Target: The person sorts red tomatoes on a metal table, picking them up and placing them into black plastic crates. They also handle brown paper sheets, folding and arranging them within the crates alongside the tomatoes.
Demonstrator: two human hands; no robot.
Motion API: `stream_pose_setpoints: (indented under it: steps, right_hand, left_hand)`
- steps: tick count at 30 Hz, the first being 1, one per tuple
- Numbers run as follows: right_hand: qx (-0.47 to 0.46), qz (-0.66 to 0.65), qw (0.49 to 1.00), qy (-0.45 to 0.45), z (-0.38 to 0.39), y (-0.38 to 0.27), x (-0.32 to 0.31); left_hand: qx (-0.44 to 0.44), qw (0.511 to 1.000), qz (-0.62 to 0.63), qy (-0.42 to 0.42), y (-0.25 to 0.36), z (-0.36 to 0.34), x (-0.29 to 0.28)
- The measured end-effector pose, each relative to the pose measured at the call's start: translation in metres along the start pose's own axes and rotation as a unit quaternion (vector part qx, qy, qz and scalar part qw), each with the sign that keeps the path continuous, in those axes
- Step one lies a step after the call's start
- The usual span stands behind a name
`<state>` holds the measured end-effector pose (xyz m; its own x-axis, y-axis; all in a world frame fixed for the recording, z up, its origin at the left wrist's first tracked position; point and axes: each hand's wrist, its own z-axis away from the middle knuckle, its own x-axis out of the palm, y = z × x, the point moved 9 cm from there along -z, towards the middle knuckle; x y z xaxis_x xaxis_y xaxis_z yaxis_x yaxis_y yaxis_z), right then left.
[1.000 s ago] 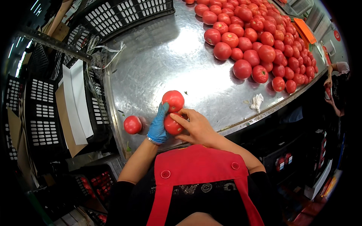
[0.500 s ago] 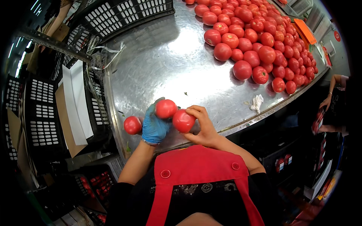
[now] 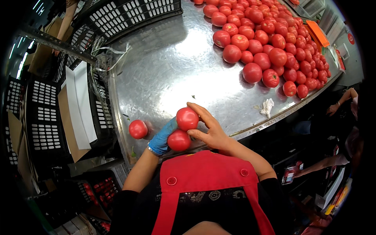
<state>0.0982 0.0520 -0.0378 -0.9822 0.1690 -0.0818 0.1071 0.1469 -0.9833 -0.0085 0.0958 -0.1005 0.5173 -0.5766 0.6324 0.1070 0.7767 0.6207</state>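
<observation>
Head view shows two red tomatoes held close to the body, just over the near edge of the shiny metal table. The right hand is bare, and its fingers wrap around the upper tomato. The left hand wears a blue glove and cups the lower tomato — the two tomatoes touch. Both hands are closed on their fruit. Tomatoes like these look smooth, round and a bit soft, so I think a hard squeeze would bruise them. Best to hold each around its fat middle — gently. One more tomato sits alone to the left, and a big tomato pile lies far off.
</observation>
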Motion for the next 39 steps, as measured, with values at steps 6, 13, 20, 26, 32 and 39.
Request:
stream_pose_setpoints:
  steps: [6, 13, 20, 26, 32, 39]
  right_hand:
    - [-0.048, 0.103, 0.993, 0.021, 0.001, -0.013, -0.001]
    - [0.046, -0.011, 0.998, 0.033, 0.007, 0.008, -0.001]
    - [0.110, -0.315, 0.941, 0.059, 0.014, 0.028, 0.008]
    - [0.191, -0.460, 0.865, 0.057, 0.021, 0.048, 0.012]
    - [0.181, -0.354, 0.913, 0.093, 0.021, 0.047, 0.001]
    - [-0.054, 0.113, 0.992, -0.007, 0.004, -0.021, 0.006]
  left_hand:
    - [0.087, 0.996, -0.003, 0.016, 0.014, 0.004, -0.002]
    - [0.187, 0.975, -0.091, 0.074, 0.036, 0.013, -0.004]
    - [0.210, 0.965, -0.140, 0.077, 0.036, 0.018, -0.009]
    - [0.175, 0.979, -0.099, 0.040, 0.032, 0.018, 0.005]
    - [0.106, 0.992, -0.064, -0.029, 0.014, 0.009, 0.000]
    - [0.021, 1.000, -0.005, 0.015, -0.001, 0.006, 0.013]
